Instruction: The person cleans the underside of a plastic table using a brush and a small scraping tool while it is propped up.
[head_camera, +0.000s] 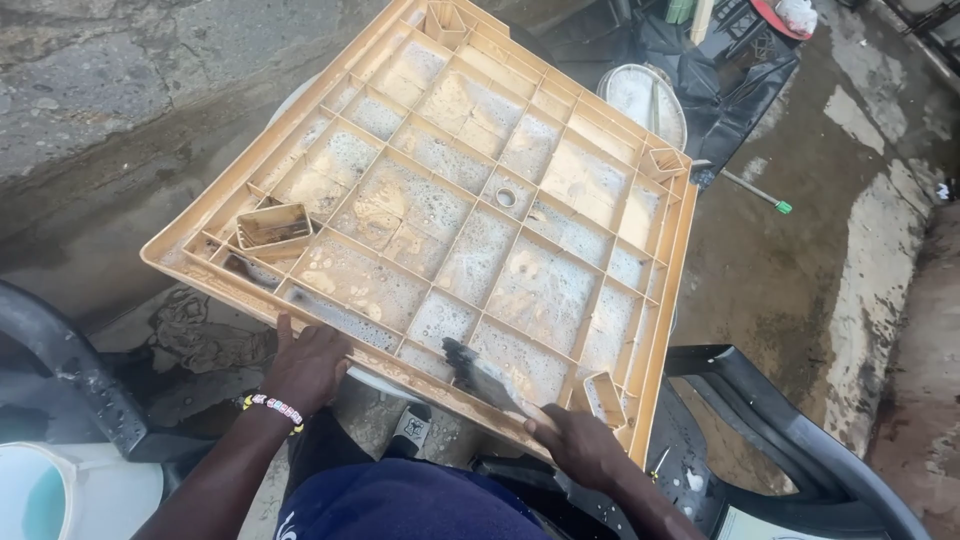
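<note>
Tan ribbed plastic tabletop (450, 215), underside up, sudsy, tilted away from person. Left hand (305, 365) grips near edge, fingers curled. Right hand (578, 445) clamped on dark scrub brush (480, 375), bristles pointing up-left onto near-right cells.

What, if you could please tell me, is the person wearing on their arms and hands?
Both forearms are bare, with no sleeves and no gloves. The left hand has a beaded bracelet at the wrist, mostly white beads with a few coloured ones. The right hand wears nothing visible.
</note>
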